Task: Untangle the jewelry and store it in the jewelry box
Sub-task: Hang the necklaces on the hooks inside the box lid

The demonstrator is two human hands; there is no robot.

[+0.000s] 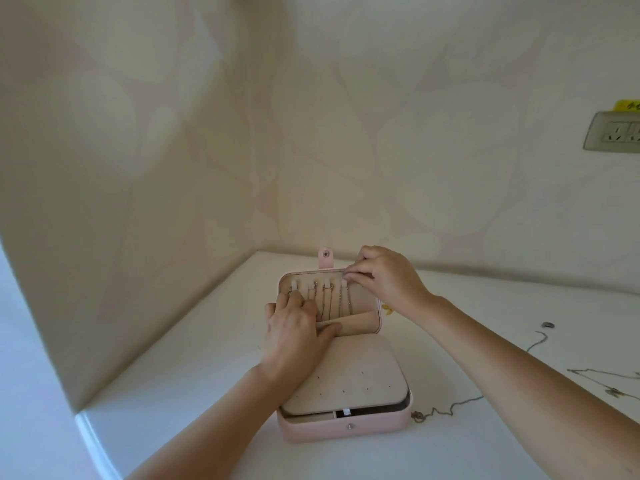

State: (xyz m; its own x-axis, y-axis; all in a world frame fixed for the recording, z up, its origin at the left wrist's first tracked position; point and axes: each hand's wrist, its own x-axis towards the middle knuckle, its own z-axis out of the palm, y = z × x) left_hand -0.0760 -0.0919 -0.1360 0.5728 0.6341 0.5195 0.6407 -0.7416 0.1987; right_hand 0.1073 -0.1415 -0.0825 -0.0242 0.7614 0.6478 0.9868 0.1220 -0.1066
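A pink jewelry box point(346, 429) lies open on the white table, its lid point(372, 299) tilted up at the back. Several thin silver chains point(341, 299) hang from white hook tabs inside the lid, their lower ends tucked into a beige pocket point(356, 323). My left hand point(294, 334) presses flat on the lid's left side, thumb on the pocket edge. My right hand point(384, 275) pinches the top of a chain at the lid's upper right hooks. A beige earring panel point(349, 375) with small holes covers the box's base.
More silver chains point(450, 408) lie loose on the table to the right of the box, with another tangle point(609, 382) at the right edge and a small ring point(548, 324) beyond. Walls close in behind and on the left. A wall socket point(616, 131) sits far right.
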